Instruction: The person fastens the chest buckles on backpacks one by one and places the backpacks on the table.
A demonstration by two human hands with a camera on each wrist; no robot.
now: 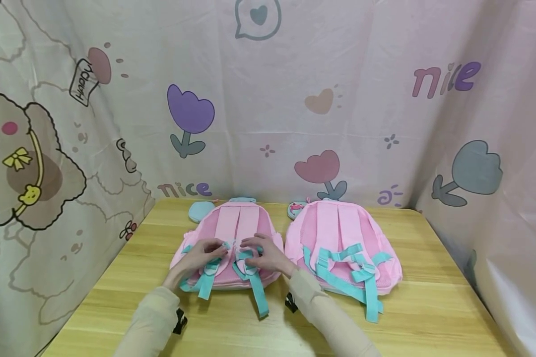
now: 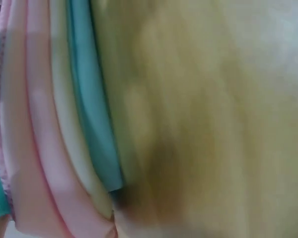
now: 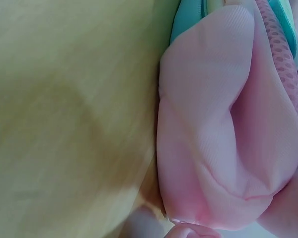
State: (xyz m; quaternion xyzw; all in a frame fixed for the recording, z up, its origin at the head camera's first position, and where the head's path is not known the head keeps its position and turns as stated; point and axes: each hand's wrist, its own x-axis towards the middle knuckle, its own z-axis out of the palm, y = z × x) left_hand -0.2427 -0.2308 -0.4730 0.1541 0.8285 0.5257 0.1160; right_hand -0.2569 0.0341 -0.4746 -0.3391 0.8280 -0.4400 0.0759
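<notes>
A pink backpack [image 1: 225, 223] with teal webbing lies with its shoulder straps facing up. My left hand [image 1: 204, 252] is over its left shoulder strap, thumb and fingers pinching a short teal strap [image 1: 226, 245]. Over the other shoulder strap, my right hand [image 1: 268, 254] has curled fingers around another piece of teal strap [image 1: 245, 254]. The two hands' fingertips face each other across a small gap. Loose teal webbing ends [image 1: 259, 296] hang over the bag's lower edge onto the table. The wrist views show the bag's pink side [image 2: 39, 114] and a pink side fold [image 3: 203, 109], not the fingertips.
A second pink backpack [image 1: 326, 228] lies close on the right, its teal straps joined across the shoulder straps. Round pouches [image 1: 201, 211] sit beside the bags' tops. All rest on a wooden table [image 1: 129, 277], with a printed curtain [image 1: 268, 99] behind.
</notes>
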